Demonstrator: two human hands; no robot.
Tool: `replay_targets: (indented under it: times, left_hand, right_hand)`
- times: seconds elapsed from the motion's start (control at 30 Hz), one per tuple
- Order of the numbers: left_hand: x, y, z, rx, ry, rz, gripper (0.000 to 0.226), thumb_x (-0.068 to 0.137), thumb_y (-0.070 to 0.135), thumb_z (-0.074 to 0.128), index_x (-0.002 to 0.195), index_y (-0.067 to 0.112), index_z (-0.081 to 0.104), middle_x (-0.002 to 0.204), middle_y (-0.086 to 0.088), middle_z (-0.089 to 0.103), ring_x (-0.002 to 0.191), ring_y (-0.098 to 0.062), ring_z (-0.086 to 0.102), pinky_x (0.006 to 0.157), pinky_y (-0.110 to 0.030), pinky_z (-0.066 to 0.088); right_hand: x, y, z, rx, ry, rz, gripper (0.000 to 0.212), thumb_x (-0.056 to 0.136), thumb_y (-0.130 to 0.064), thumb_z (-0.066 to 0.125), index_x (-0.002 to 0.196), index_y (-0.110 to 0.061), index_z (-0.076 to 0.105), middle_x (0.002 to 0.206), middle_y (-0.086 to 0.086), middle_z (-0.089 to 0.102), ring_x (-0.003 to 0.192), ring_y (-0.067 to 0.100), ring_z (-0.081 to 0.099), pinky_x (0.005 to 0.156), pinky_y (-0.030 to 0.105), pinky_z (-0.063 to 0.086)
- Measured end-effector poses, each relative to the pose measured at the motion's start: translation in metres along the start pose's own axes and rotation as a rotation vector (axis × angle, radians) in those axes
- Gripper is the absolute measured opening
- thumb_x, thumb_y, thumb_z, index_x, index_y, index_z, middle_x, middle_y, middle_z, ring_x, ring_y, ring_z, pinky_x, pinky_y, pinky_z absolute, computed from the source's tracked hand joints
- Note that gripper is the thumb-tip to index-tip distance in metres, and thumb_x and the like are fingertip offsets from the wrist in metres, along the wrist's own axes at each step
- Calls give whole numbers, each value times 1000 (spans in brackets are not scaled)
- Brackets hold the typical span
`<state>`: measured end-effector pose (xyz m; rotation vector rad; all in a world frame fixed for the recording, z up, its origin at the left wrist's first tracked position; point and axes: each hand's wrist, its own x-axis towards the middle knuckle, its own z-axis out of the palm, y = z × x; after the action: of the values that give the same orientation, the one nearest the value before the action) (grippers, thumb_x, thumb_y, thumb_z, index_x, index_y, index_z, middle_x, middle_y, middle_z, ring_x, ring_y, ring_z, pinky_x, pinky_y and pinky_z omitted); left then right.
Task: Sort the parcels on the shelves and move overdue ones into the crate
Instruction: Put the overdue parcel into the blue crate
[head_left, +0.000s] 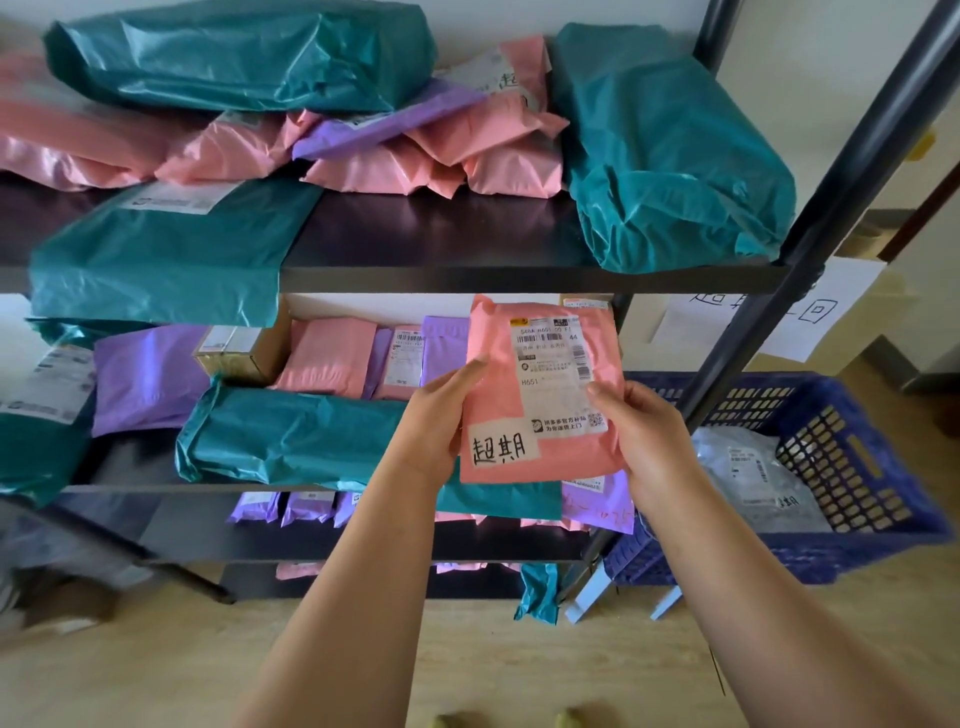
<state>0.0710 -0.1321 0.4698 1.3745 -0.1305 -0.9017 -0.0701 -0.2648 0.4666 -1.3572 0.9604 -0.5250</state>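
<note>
The paper sign (847, 296) is half hidden by the shelf post (852, 171), the fine print of the label (556, 374) on the pink parcel (493, 332) cannot be read, and a blurred teal parcel (31, 457) is cut off at the left edge.

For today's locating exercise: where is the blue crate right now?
Head view, right side, low down: the crate stands just right of the shelf, with a grey parcel inside.
</note>
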Motion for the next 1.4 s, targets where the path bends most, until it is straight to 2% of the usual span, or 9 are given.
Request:
replay_targets:
  times: [0.1, 0.33, 0.47, 0.73, 0.87, 0.97, 1.13, 1.3, 1.4]
  left_hand:
    - [-2, -2, 1, 3, -7, -7, 27, 88, 31, 71, 105, 11, 68, 97, -16, 75, 75, -30, 72, 61, -37, 60]
    - [-1, -2, -3, -66, 42, 20, 15, 83, 22, 77, 87, 13, 65, 83, -9, 74, 64, -25, 70, 55, -33, 59]
    - [-2, 1, -3, -65, 50, 19, 17, 81, 23, 78, 89, 14, 65, 90, -12, 75, 66, -25, 70, 57, -34, 60]
    - [-1, 2, -3, -59, 40, 1, 15, 83, 17, 75, 84, 13, 61, 92, -15, 74, 69, -28, 69, 61, -37, 60]
    - [2, -5, -3, -27, 20, -31, 20, 81, 11, 72, 99, 5, 65, 105, -21, 72, 95, -42, 68, 88, -58, 54]
    - [8, -19, -4, 59, -9, -61, 38, 69, 13, 69, 105, 1, 68, 107, -22, 72, 107, -44, 64, 96, -62, 47]
    - [15, -50, -1, 205, -102, -170, 28, 83, -4, 54, 107, 2, 66, 107, -17, 73, 100, -33, 70, 90, -48, 56]
    - [18, -84, 13, 334, -208, -257, 29, 84, -7, 51, 105, 5, 67, 102, -12, 74, 98, -27, 70, 78, -36, 57]
    - [15, -104, 36, 398, -276, -288, 30, 84, -9, 50, 105, 5, 67, 104, -11, 74, 98, -26, 70, 79, -33, 58]
  right_hand:
    - [4, -1, 2, 28, 22, 17, 25, 88, -32, 70, 91, -7, 67, 92, 9, 75, 91, 35, 72, 82, 61, 55]
    - [5, -1, 8, 17, 21, -2, 17, 90, -30, 69, 86, -13, 69, 88, 6, 76, 90, 31, 72, 88, 57, 55]
    - [6, 1, 10, 12, 25, 14, 24, 87, -34, 71, 90, -10, 69, 95, 11, 75, 94, 34, 71, 87, 62, 53]
    - [4, 1, 9, 24, 45, 37, 17, 89, -27, 69, 91, -10, 69, 91, 8, 76, 85, 30, 72, 75, 48, 56]
    - [-4, 4, 5, -83, 69, 3, 13, 89, -15, 64, 91, -2, 66, 71, -4, 72, 69, 19, 67, 60, 32, 47]
    - [-12, 13, 0, -201, 82, -5, 9, 88, -8, 62, 91, 1, 63, 78, -3, 71, 73, 19, 69, 56, 27, 48]
    - [-27, 42, -17, -327, 135, 16, 13, 89, -11, 65, 88, -1, 58, 80, 7, 66, 63, 18, 58, 45, 17, 43]
    - [-40, 74, -43, -349, 239, 103, 2, 85, -8, 60, 84, -6, 61, 74, 10, 59, 63, 21, 52, 57, 31, 42]
    - [-45, 91, -70, -319, 322, 160, 11, 85, -4, 57, 74, -5, 55, 66, 8, 52, 60, 19, 47, 56, 29, 37]
